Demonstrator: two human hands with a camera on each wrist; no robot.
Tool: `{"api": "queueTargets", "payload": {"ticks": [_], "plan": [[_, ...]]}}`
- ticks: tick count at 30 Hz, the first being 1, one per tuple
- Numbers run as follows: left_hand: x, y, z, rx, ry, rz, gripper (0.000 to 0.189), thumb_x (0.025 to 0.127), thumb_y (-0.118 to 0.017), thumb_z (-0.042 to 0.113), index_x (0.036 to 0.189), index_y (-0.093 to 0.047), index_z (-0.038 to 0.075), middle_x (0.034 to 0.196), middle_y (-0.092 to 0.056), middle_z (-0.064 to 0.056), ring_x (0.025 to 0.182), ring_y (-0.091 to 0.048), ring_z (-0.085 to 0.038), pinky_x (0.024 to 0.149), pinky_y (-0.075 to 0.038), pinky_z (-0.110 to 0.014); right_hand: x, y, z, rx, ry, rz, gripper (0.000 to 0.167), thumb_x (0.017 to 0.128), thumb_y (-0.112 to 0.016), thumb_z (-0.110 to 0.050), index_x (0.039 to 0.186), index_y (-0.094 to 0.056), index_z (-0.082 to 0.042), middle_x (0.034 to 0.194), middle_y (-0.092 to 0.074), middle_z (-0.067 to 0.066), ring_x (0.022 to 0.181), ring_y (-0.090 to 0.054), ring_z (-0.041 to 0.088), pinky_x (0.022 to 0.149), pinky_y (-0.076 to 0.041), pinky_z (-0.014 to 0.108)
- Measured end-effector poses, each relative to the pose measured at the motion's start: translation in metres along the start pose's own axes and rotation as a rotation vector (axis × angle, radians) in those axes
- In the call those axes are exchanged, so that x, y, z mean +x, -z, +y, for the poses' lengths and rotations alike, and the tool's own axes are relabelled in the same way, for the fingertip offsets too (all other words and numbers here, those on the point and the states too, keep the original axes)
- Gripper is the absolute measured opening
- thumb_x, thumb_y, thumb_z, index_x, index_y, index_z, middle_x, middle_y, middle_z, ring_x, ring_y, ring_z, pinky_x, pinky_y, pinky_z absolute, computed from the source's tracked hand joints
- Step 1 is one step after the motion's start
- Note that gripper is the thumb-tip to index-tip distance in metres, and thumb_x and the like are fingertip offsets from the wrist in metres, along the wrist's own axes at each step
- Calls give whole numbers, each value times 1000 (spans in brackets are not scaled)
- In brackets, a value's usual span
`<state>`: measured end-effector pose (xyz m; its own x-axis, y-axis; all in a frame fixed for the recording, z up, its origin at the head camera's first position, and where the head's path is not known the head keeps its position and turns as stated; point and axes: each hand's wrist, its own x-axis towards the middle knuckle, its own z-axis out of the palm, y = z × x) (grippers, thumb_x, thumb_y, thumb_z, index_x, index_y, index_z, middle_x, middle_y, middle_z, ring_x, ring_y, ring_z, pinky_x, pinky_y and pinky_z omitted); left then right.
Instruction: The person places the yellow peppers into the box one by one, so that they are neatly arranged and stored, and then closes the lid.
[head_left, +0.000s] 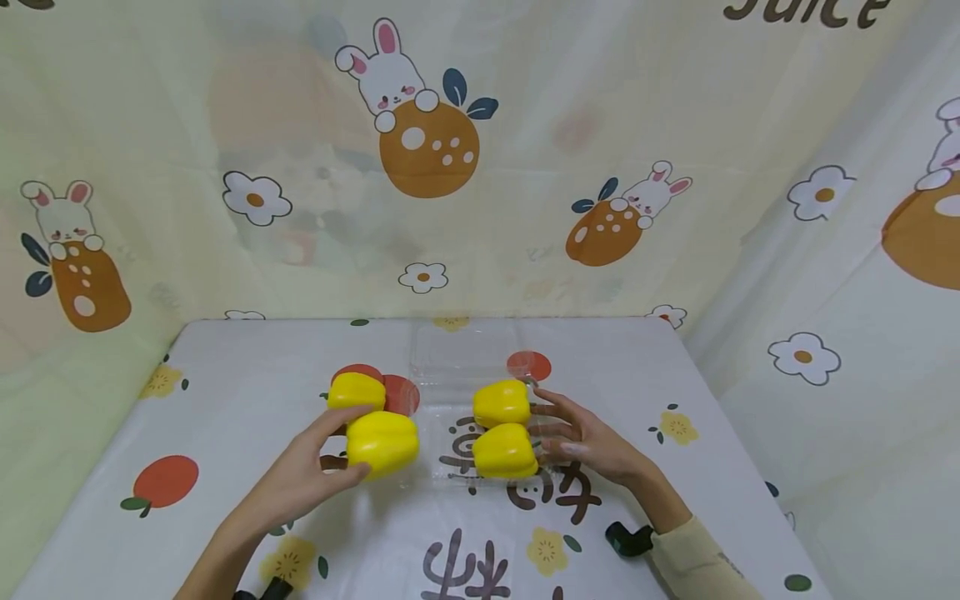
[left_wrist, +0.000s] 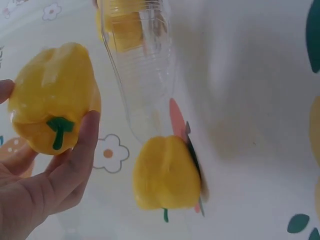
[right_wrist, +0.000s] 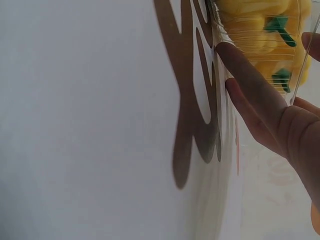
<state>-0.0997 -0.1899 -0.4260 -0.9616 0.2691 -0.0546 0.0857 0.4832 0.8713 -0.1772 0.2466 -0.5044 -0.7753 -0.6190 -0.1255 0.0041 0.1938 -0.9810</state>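
Observation:
My left hand (head_left: 311,467) grips a yellow bell pepper (head_left: 382,442), thumb on its near side and fingers behind; its green stem shows in the left wrist view. Just beyond it, another yellow bell pepper (head_left: 352,390) lies on the table, left of a clear plastic container (left_wrist: 135,85). Inside the container's right half sit a far pepper (head_left: 501,403) and a near pepper (head_left: 505,452), side by side. Against the container's right wall rests my right hand (head_left: 592,437), fingers spread and nearly straight. In the right wrist view the container wall (right_wrist: 250,45) is ribbed.
Behind the container its clear lid (head_left: 468,354) lies folded back on the table. A printed white cloth (head_left: 247,383) covers the tabletop, and a patterned curtain (head_left: 525,250) rises along the back edge. Below my right wrist is a small black object (head_left: 628,540).

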Motion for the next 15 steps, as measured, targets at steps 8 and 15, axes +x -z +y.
{"api": "queueTargets", "payload": {"ticks": [8,15], "plan": [[6,-7,4,2,15,-24,71,90,-82,18,154,-51,21,151,-54,-10,129,-53,-32,97,-64,-37,-1,2,3,-2,14,-4,90,103,-69,-31,171,-12,-14,171,-29,26,148,-46,54,108,-59,52],[8,-11,8,2,27,-37,72,90,-82,17,154,-51,19,149,-55,-10,129,-54,-32,98,-64,-41,0,2,1,-3,18,-8,90,103,-69,-32,171,-13,-14,171,-29,26,147,-47,53,108,-59,52]]}}
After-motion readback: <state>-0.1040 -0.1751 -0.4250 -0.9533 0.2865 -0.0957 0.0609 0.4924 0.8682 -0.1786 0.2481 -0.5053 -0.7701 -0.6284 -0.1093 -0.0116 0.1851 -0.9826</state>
